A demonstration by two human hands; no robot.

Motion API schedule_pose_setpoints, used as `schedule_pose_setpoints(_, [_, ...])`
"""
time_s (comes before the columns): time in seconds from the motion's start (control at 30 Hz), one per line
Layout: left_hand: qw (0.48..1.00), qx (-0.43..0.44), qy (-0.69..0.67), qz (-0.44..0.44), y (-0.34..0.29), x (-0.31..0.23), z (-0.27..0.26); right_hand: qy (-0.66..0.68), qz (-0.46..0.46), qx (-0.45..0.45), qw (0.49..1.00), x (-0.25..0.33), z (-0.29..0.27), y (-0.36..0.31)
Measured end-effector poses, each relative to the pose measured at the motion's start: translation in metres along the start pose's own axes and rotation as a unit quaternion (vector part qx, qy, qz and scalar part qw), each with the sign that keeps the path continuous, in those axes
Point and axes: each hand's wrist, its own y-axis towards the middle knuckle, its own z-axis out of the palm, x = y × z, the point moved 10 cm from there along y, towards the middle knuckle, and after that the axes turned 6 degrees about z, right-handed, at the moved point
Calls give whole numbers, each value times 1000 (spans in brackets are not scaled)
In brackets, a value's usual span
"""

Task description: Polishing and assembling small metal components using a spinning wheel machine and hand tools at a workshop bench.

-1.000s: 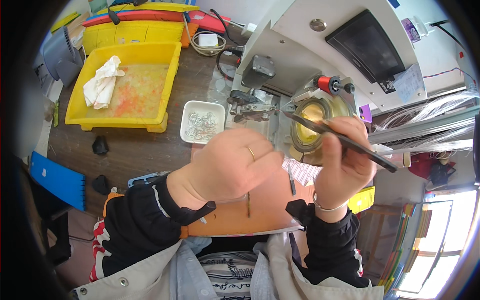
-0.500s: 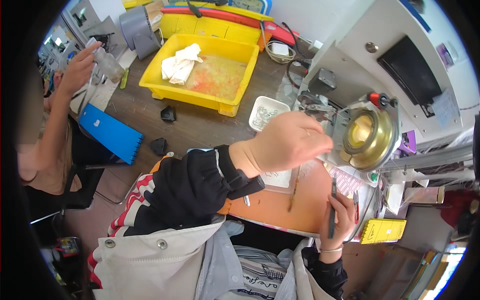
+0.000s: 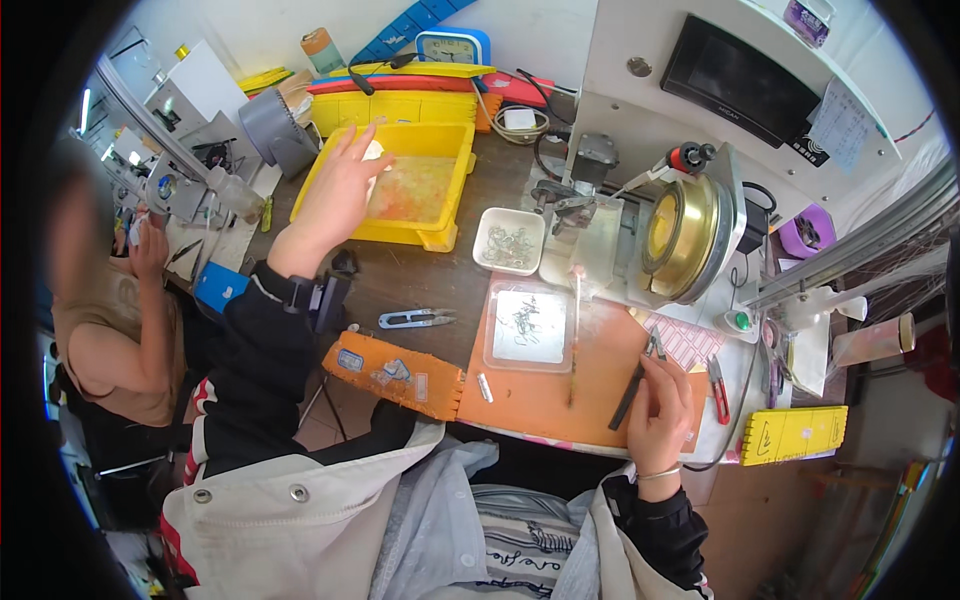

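Observation:
My left hand (image 3: 335,195) reaches over the near left side of the yellow bin (image 3: 440,235), fingers stretched and apart. A crumpled white cloth (image 3: 375,152) shows just past its fingers, mostly hidden; whether they touch it I cannot tell. My right hand (image 3: 662,408) rests low on the right of the orange mat (image 3: 520,405), fingers curled on a slim dark tool (image 3: 626,400). Left of it lies a thin brownish stick (image 3: 574,345). A clear square tray (image 3: 488,345) with small dark pieces sits on the mat. Behind it stands a white dish (image 3: 483,250) of small wire-like pieces.
A machine with a golden wheel (image 3: 690,240) stands at the right. Thread snips (image 3: 415,318) and an orange strip (image 3: 395,375) lie left of the mat. Red-handled cutters (image 3: 718,390) and a yellow block (image 3: 795,434) are at the right edge. A co-worker (image 3: 125,320) sits at the left.
My left hand has swung from above the tray to the yellow bin and opened. The dark tool in my right hand has tipped lower. The co-worker's raised hand has come down, off the bottle.

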Motion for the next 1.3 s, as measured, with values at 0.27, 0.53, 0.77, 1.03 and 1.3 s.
schedule_pose_setpoints(0.27, [992, 84, -88, -15, 31, -5, -4, 12, -4, -35, 999, -10, -8, -4])
schedule_pose_setpoints(0.53, [912, 23, -389, -128, 64, -60, -13, 33, 11, -94, 995, -7, -33, 1])
schedule_pose_setpoints(0.77, [823, -67, -564, 13, 85, -129, -13, -126, 102, -20, 987, -37, -51, 12])
schedule_pose_setpoints(1.03, [868, -56, -493, 6, 99, -115, 1, -252, 157, -8, 955, -81, -67, 25])
schedule_pose_setpoints(1.3, [901, -15, -423, 98, 98, -136, 4, -139, 192, -92, 967, -94, -93, 18])
